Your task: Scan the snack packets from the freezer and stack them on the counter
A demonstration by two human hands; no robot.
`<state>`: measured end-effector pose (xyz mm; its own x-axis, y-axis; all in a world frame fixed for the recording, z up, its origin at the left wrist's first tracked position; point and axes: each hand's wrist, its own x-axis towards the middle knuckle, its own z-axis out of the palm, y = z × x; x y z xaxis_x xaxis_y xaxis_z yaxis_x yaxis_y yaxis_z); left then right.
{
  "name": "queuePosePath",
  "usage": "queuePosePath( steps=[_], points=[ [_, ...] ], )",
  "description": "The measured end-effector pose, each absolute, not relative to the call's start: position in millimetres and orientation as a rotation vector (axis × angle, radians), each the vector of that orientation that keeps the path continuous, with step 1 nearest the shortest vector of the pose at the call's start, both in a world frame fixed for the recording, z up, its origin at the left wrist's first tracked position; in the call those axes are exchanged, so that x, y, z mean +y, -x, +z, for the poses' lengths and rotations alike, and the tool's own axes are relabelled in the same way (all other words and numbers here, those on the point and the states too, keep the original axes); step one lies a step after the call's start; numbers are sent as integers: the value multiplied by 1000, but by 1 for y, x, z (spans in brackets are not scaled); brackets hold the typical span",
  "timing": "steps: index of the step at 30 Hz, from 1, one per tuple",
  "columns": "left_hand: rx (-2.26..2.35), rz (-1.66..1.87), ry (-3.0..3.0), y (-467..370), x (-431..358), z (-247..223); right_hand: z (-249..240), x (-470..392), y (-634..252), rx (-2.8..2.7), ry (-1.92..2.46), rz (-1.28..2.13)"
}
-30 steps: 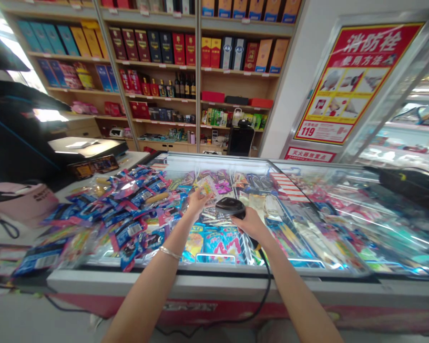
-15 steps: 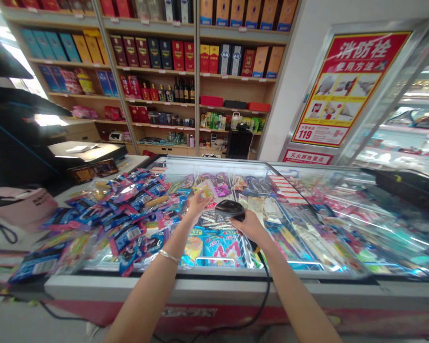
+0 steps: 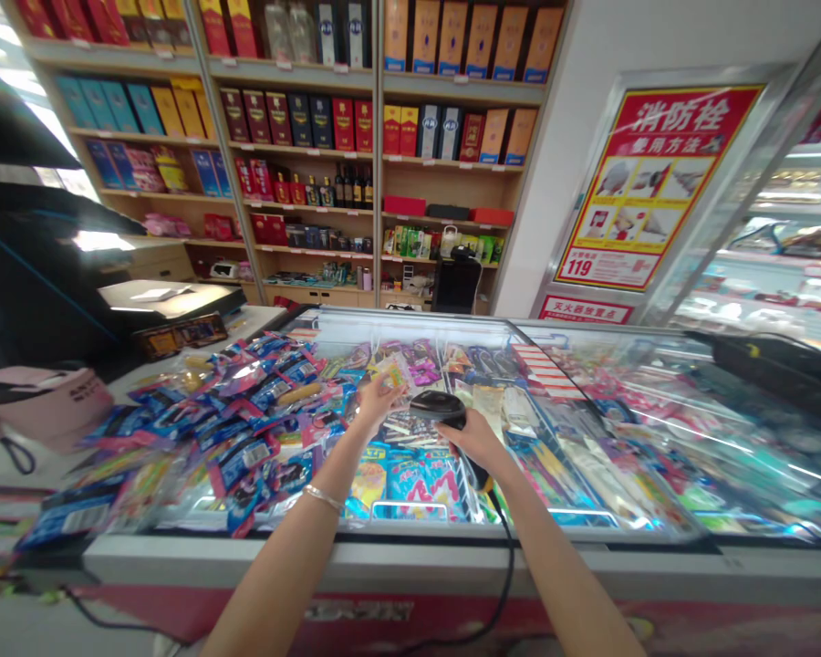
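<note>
My left hand [image 3: 376, 402] is closed on the edge of a small clear packet with yellow and orange colours [image 3: 397, 374], held above the glass top of the chest freezer [image 3: 452, 551]. My right hand [image 3: 477, 440] wraps the handle of a black barcode scanner [image 3: 439, 407], its head turned left towards the packet. A black cable [image 3: 507, 566] hangs from the scanner's handle past the freezer's front edge. Left of my hands, many blue and pink snack packets [image 3: 246, 456] lie heaped on the glass. A silver bangle circles my left wrist.
A pink basket-like container [image 3: 51, 411] stands on the counter at the left, near a dark screen-like device [image 3: 34, 274]. Boxes and bottles fill the shelves [image 3: 301, 146] behind. A black bag-like object [image 3: 780, 365] lies on the freezer at the right.
The view has tilted up slightly, so the background sits lower in the picture. Both hands keep their holds on the packet and the barcode scanner, nearly in the same place.
</note>
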<state>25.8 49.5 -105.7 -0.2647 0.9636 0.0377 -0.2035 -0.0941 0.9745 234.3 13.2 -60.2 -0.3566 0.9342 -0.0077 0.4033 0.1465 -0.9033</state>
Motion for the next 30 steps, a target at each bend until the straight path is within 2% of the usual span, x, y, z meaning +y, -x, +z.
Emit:
queuePosePath(
  steps=[4,10,12,15,18,23,26,30],
  points=[
    [1216,1541,-1000,-28,39,-77,-50,13,-234,-1574,1037,1407],
    [1384,1758,-1269,33,8,9,-13,-6,-211,-1422,794,1552],
    [1586,1844,-1384,70,-10,34,-8,-11,-194,-1385,723,1608],
    [2096,1787,-1402,125,-37,50,-12,-15,-159,-1334,634,1738],
    [2507,1570,-1287,165,-55,38,-24,-14,-120,-1223,551,1868],
    [2835,1288,-1239,195,-63,-13,-46,-15,-61,-1098,545,2033],
    [3002,1405,-1193,199,-61,-40,-59,-18,-43,-1110,567,2073],
    [2864,1578,-1353,199,-61,-61,-74,-20,-38,-1152,635,2124]
  ],
)
